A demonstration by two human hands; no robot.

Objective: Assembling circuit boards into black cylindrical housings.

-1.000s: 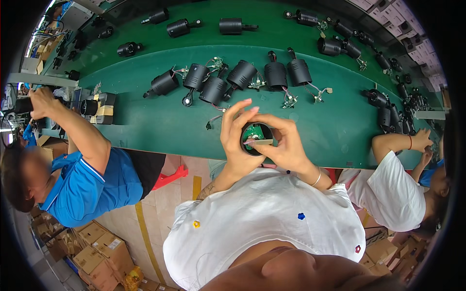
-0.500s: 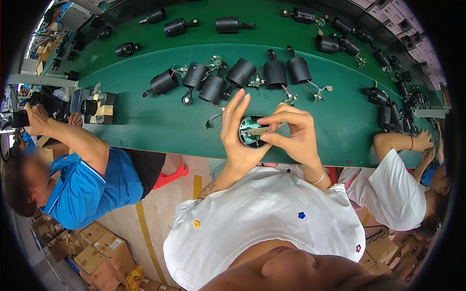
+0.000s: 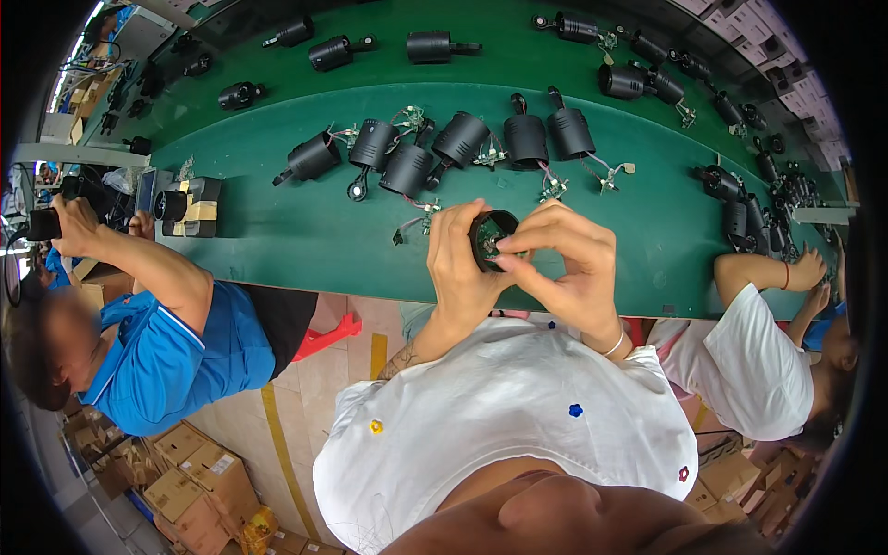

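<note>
Left hand (image 3: pixel 453 264) grips black housing (image 3: pixel 478 244), board (image 3: pixel 488 244) inside; right hand (image 3: pixel 587 264) at rim, can't tell hold; nearby housings (image 3: pixel 525 143) look undone, loose boards (image 3: pixel 553 186) out

An assembly workshop: black housings (image 3: pixel 373 145), some trailing wired circuit boards (image 3: pixel 553 188), lie along the green bench (image 3: pixel 305 250); on its near side are cardboard boxes (image 3: pixel 174 495), one co-worker (image 3: pixel 185 361) leftward, another (image 3: pixel 763 370) rightward.

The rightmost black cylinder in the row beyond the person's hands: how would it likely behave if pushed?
The cylinder looks rigid and, being round, might roll, though its protruding black arm would probably limit that. Its thin wires would likely flop, and the bare circuit board could drag.
</note>
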